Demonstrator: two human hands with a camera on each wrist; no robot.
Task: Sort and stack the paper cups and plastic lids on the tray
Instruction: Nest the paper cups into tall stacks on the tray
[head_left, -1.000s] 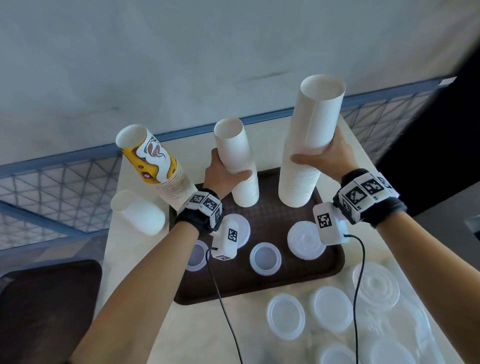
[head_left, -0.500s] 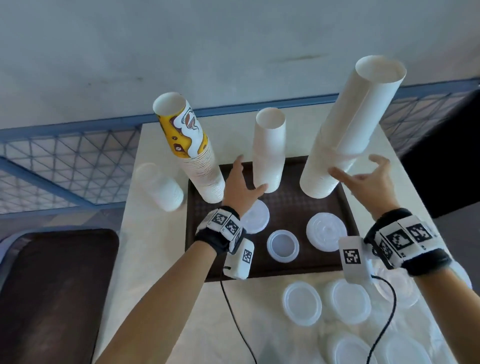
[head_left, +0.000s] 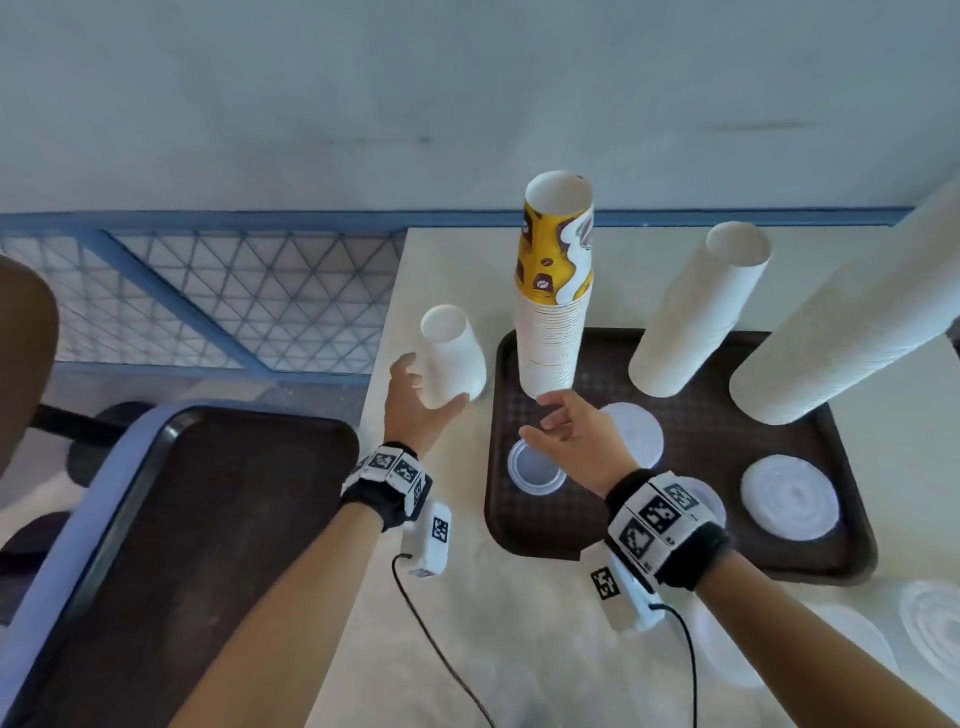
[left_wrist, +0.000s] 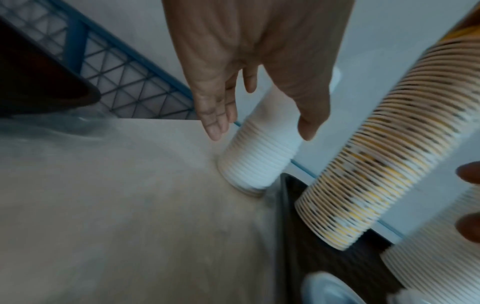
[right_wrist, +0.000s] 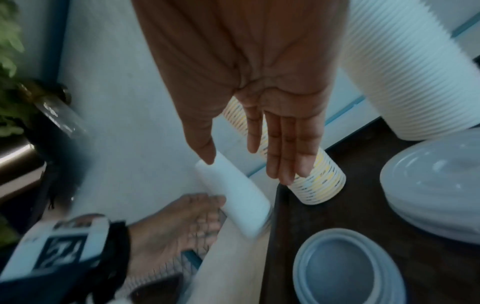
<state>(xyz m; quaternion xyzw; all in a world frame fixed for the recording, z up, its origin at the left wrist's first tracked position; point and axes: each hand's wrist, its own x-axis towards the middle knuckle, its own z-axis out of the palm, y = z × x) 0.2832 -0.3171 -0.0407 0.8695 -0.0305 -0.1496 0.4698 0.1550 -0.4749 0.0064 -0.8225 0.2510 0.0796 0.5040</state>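
Lids (head_left: 535, 465) lie nearest: clear and white discs on the brown tray (head_left: 810, 564), with more loose ones (head_left: 930, 626) on the pale counter (head_left: 519, 649) in front of it. The right hand (head_left: 576, 436) hovers over the tray's left part, fingers relaxed and holding nothing. The left hand (head_left: 421, 402) is spread around a short white cup stack (head_left: 452, 358) that stands on the counter just left of the tray, thumb and fingers either side. Behind stand a stack topped by a yellow printed cup (head_left: 556, 291) and two tall white stacks (head_left: 696, 317) on the tray. The left wrist view shows a gap between the fingers (left_wrist: 215, 123) and the short stack's ribbed rims (left_wrist: 257, 160), which the head view hides; the right wrist view shows the right fingertips (right_wrist: 283, 160) in front of the printed stack's base (right_wrist: 319, 185). Half a second ago both hands were by the two white stacks on the tray; they have since swung left.
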